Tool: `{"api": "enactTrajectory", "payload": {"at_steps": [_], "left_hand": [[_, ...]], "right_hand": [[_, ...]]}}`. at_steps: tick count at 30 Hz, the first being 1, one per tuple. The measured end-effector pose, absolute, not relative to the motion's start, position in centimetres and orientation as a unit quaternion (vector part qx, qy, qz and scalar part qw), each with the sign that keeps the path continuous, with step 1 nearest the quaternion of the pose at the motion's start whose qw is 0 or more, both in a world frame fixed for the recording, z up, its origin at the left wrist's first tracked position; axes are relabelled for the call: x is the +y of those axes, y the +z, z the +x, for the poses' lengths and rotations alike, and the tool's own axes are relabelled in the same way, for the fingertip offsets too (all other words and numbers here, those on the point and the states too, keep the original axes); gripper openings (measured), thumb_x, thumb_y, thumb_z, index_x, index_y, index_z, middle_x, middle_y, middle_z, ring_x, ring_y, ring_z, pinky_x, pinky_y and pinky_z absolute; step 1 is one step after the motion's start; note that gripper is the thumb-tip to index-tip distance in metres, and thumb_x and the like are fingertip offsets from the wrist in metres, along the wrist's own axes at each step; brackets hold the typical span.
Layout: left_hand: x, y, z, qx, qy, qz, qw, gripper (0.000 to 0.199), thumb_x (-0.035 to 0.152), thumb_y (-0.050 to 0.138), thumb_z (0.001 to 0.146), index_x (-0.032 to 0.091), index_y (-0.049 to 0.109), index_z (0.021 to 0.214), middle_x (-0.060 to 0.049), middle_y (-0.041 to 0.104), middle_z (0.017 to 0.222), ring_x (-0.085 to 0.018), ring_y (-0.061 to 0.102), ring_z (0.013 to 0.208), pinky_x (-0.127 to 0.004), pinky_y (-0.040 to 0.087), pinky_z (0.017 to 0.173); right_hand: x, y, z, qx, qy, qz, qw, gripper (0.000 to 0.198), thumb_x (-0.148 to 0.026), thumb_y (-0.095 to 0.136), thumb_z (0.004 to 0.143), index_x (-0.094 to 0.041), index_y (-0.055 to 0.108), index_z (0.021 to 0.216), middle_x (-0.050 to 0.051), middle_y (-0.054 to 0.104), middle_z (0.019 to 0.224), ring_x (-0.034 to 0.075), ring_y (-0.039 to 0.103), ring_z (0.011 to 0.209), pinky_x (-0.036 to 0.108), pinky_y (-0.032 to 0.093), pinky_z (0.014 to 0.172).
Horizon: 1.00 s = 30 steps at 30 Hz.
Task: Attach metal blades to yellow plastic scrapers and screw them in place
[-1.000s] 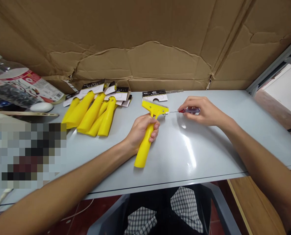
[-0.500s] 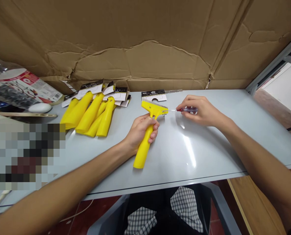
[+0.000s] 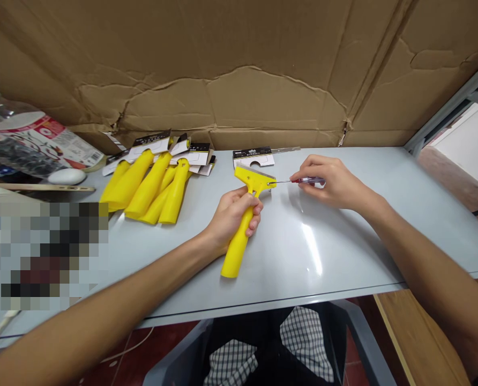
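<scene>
My left hand [image 3: 238,213] is closed round the handle of a yellow scraper [image 3: 236,251], just below its wide head. The scraper's head points away from me, its handle end toward the table's front edge. Between the thumb and fingers of my right hand [image 3: 326,181] is a screwdriver [image 3: 308,180] with a clear and red handle. Its thin metal shaft reaches left to the right end of the scraper head, where the tip meets a small metal screw. A bit of metal shows just under that end of the head.
Several yellow scrapers [image 3: 173,193] with card sleeves lie in a pile at the left. A black and white card sleeve [image 3: 254,156] lies behind the held scraper. Farther left are a plastic bottle [image 3: 42,140] and a white mouse [image 3: 67,177]. Cardboard [image 3: 239,107] stands along the back.
The scraper has tilted slightly in my left hand. The screwdriver stays at the head's right end, its handle turned a little. Otherwise the scene is nearly the same.
</scene>
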<state>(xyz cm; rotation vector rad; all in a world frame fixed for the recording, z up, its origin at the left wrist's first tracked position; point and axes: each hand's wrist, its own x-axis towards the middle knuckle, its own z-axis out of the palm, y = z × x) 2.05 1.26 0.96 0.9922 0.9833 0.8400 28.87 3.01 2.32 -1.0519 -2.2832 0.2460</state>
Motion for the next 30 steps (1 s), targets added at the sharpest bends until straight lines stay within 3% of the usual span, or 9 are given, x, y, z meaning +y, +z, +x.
{"api": "enactTrajectory", "payload": {"at_steps": [13, 16, 22, 27, 30], "left_hand": [[0.9, 1.1, 2.3, 0.461, 0.383, 0.445, 0.665, 0.015, 0.025, 0.069, 0.068, 0.020, 0.055, 0.070, 0.004, 0.057, 0.058, -0.007, 0.047, 0.037, -0.020, 0.034, 0.033], [0.9, 1.0, 2.3, 0.464, 0.385, 0.453, 0.656, 0.015, 0.024, 0.069, 0.068, 0.020, 0.055, 0.072, 0.005, 0.057, 0.058, -0.007, 0.047, 0.036, -0.020, 0.034, 0.033], [0.8, 0.9, 2.3, 0.466, 0.386, 0.467, 0.645, 0.015, 0.024, 0.070, 0.069, 0.020, 0.055, 0.072, 0.004, 0.058, 0.057, -0.007, 0.047, 0.036, -0.021, 0.034, 0.033], [0.9, 1.0, 2.3, 0.465, 0.386, 0.460, 0.650, 0.015, 0.025, 0.069, 0.068, 0.020, 0.055, 0.072, 0.004, 0.057, 0.057, -0.007, 0.046, 0.036, -0.021, 0.033, 0.032], [0.9, 1.0, 2.3, 0.462, 0.384, 0.462, 0.652, 0.016, 0.025, 0.069, 0.069, 0.020, 0.055, 0.072, 0.005, 0.056, 0.057, -0.007, 0.046, 0.036, -0.021, 0.033, 0.033]], "right_hand": [[1.1, 2.9, 27.5, -0.874, -0.033, -0.421, 0.240, 0.029, -0.017, 0.062, 0.100, -0.019, 0.084, 0.118, 0.011, 0.073, 0.110, 0.014, 0.057, 0.066, 0.035, 0.047, 0.065], [0.9, 3.2, 27.5, -0.875, -0.034, -0.421, 0.237, 0.028, -0.018, 0.060, 0.101, -0.018, 0.083, 0.118, 0.012, 0.074, 0.111, 0.016, 0.061, 0.068, 0.036, 0.048, 0.067], [0.5, 4.1, 27.0, -0.863, -0.009, -0.392, 0.318, 0.021, -0.019, 0.062, 0.103, -0.023, 0.079, 0.115, 0.007, 0.080, 0.101, 0.021, 0.072, 0.080, 0.037, 0.053, 0.072], [0.5, 4.0, 26.3, -0.854, 0.002, -0.364, 0.373, 0.014, -0.018, 0.062, 0.103, -0.024, 0.075, 0.098, 0.005, 0.078, 0.093, 0.019, 0.069, 0.076, 0.035, 0.053, 0.067], [0.4, 3.9, 26.2, -0.857, 0.010, -0.345, 0.382, 0.014, -0.013, 0.062, 0.097, -0.024, 0.070, 0.098, 0.006, 0.072, 0.100, 0.018, 0.066, 0.078, 0.034, 0.051, 0.063]]}}
